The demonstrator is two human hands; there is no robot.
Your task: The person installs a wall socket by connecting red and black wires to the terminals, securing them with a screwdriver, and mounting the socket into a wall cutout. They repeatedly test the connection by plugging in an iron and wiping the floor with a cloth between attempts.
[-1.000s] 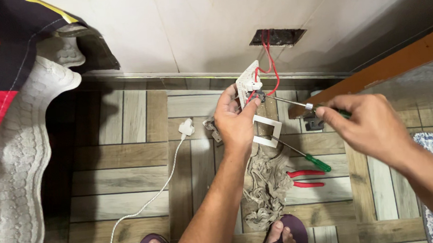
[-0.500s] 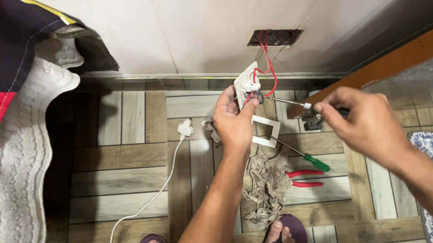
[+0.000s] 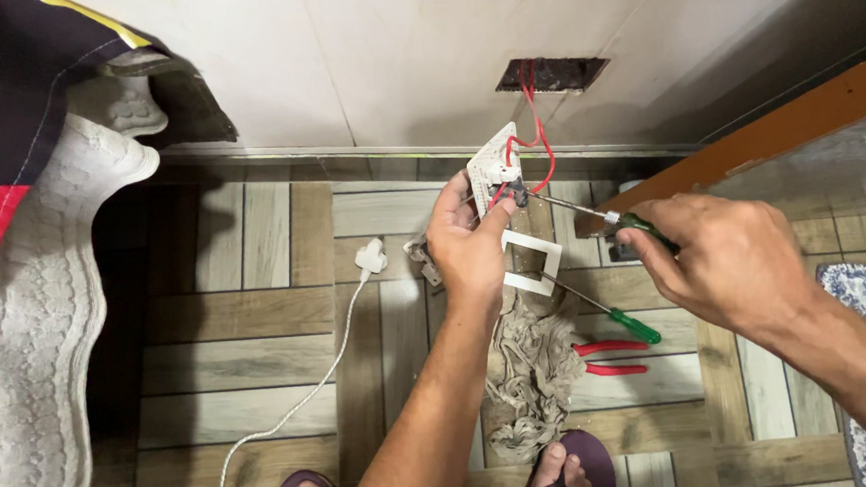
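My left hand (image 3: 468, 241) grips a white socket module (image 3: 493, 165) with red wires (image 3: 537, 137) running up into a dark rectangular wall opening (image 3: 551, 74). My right hand (image 3: 730, 260) holds a green-handled screwdriver (image 3: 591, 212), its tip set against the module's back where the wires enter. A white cover frame (image 3: 531, 261) lies on the floor just below my left hand.
On the wood-pattern floor lie a second green screwdriver (image 3: 607, 311), red-handled pliers (image 3: 610, 357), a grey rag (image 3: 534, 383) and a white plug with cable (image 3: 369, 257). Cloth hangs at left (image 3: 27, 328). An orange wooden bar (image 3: 777, 127) crosses at right. My sandalled feet (image 3: 567, 466) are at the bottom.
Both hands stay on the module and screwdriver with only slight shifts. The view has drifted a little.
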